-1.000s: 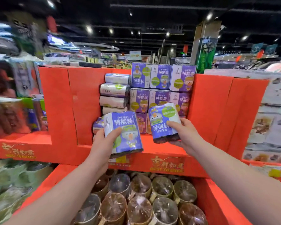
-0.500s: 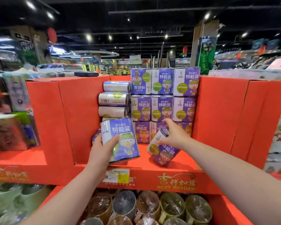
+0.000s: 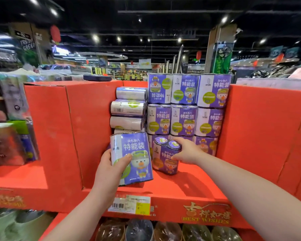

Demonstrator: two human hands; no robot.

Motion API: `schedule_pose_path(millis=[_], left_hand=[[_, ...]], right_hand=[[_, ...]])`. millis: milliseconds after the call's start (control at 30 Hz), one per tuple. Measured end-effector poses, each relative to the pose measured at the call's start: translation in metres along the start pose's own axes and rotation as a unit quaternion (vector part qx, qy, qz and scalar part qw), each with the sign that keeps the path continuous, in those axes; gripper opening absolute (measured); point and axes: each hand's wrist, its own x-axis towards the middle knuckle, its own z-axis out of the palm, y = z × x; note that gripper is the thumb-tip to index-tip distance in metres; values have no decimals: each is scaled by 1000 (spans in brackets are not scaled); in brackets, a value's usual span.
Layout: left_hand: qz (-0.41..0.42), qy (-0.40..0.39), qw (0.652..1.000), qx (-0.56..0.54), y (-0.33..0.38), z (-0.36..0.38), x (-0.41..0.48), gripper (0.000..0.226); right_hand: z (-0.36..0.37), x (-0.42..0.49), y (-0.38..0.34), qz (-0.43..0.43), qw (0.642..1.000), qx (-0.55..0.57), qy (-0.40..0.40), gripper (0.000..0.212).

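My left hand (image 3: 109, 168) grips a purple-and-white wrapped pack (image 3: 134, 157) with a cartoon duck, held upright just above the red shelf (image 3: 186, 185). My right hand (image 3: 187, 153) holds a second, similar pack (image 3: 166, 158), thumb on its front and fingers over its top; the pack stands on the shelf, tilted slightly. Behind both rises a stack of the same packs (image 3: 188, 108), three rows high, with several packs lying sideways (image 3: 128, 108) at its left.
Red cardboard walls (image 3: 87, 122) flank the shelf on both sides. A price label (image 3: 129, 205) is stuck on the front lip. Wrapped bowls (image 3: 139, 230) fill the bin below. Other packaged goods (image 3: 9, 136) sit at the left.
My right hand has turned its pack from tilted and upside down to upright and set it on the shelf before the stack. The left hand's pack stays about where it was.
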Motion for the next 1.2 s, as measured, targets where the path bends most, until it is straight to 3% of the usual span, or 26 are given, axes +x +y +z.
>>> schedule_pose_path(millis=[67,200,400,533,633,667,700,767,833,900,967,1033,1133,1200], left_hand=[[0,-4,1000,3,0,-1,0,47],[4,8,1000,-9,-1,-2,1,32],[-6,17,1000,-13,0,1,-1,21],[-13,16,1000,0,4,2,-2,26],[-17,8,1000,10,7,6,-3,20],[-19,2,1000,10,8,9,-3,20],[-22,-5,1000,6,9,14,-4,21],[-31,-22,999,2,9,26,-4,24],[-37,-41,998,0,6,38,-4,25],[-37,-71,997,11,4,49,-3,30],[-26,-89,992,84,3,57,0,44],[-22,-59,976,207,4,57,3,57],[40,-38,919,391,1,42,2,42],[83,-38,871,483,-1,34,-2,26]], right_hand=[[8,15,-6,1,1000,5,8,84],[22,42,-14,-2,1000,21,14,82],[33,50,-13,38,994,21,98,61],[33,44,-12,54,995,36,81,74],[23,31,-25,11,983,109,150,52],[18,23,-33,-7,974,183,132,39],[11,13,-41,-21,957,281,66,29],[1,-9,-49,-30,903,412,-121,31],[-6,-25,-45,-54,903,369,-215,36],[-11,-33,-33,-81,918,326,-210,50],[-19,-36,-22,-63,928,327,-168,55],[-25,-31,-5,-29,931,341,-124,48],[-30,-18,22,35,943,331,-21,57],[-31,-12,36,66,942,327,31,46]])
